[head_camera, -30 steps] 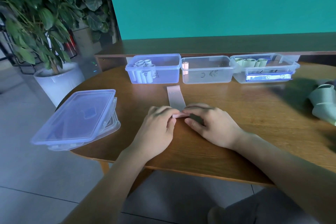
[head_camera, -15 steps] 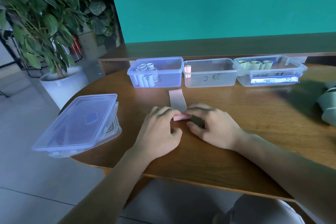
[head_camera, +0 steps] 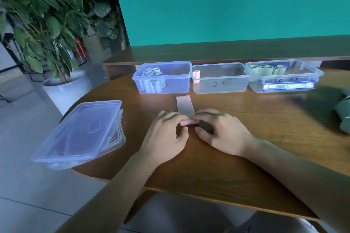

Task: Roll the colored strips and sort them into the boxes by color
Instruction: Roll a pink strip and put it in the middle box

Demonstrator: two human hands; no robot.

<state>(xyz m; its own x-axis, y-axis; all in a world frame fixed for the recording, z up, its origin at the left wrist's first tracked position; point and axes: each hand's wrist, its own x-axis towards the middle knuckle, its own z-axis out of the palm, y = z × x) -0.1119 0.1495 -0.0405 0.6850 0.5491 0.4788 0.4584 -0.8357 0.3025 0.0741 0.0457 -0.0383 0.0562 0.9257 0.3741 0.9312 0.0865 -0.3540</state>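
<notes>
A pink strip [head_camera: 184, 105] lies flat on the wooden table [head_camera: 265, 128], its near end wound into a small roll. My left hand [head_camera: 168, 136] and my right hand [head_camera: 219, 132] pinch that roll from either side with curled fingertips. Three clear boxes stand in a row behind it. The left box [head_camera: 176, 81] holds several pale blue rolls. One pink roll [head_camera: 196, 75] stands in the middle box [head_camera: 227, 83], against its left wall. Several green rolls [head_camera: 269, 69] fill the back of the right box [head_camera: 291, 79].
Stacked clear lids [head_camera: 79, 130] overhang the table's left edge. A pale green object [head_camera: 343, 115] sits at the far right edge of view. A potted plant [head_camera: 62, 87] stands on the floor to the left. A wooden ledge runs behind the boxes.
The roll at the strip's near end has grown thicker under my fingers, and the flat part has shortened. The view has shifted slightly.
</notes>
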